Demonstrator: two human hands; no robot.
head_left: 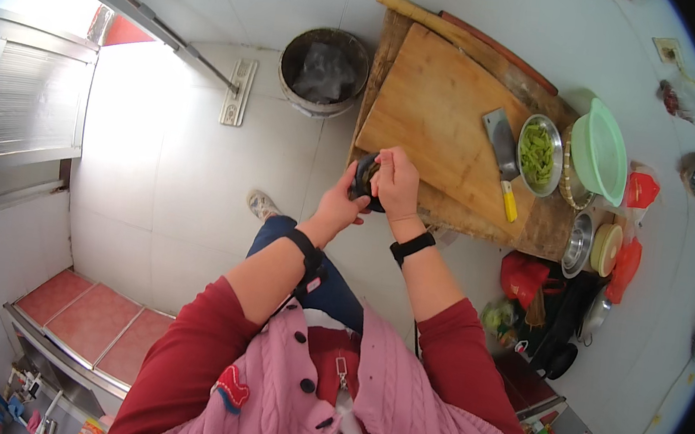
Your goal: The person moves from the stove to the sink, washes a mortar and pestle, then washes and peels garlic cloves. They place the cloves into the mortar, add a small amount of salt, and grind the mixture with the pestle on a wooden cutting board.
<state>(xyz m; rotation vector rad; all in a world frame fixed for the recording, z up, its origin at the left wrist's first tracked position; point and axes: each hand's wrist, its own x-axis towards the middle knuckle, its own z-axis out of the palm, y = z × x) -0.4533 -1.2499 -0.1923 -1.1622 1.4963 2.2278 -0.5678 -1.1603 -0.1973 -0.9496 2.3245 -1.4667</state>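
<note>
My left hand [341, 206] grips a small dark, rounded bowl or container [364, 180] from its left side. Over its opening, my right hand [395, 180] is closed, its fingers partly inside; what they touch is hidden. Both hands are beside the near left edge of a wooden cutting board [438, 111]. On the board's right part lies a cleaver [501, 145] with a yellow-ended handle. A metal bowl of cut green vegetable pieces [537, 157] is just right of the blade.
A light green plastic basin [599, 150] and a steel bowl [578, 244] stand at the table's right. Behind on the left are a bucket with a plastic bag [323, 74] and a flat mop [238, 93]. A rolling pin [421, 18] lies along the table's back edge.
</note>
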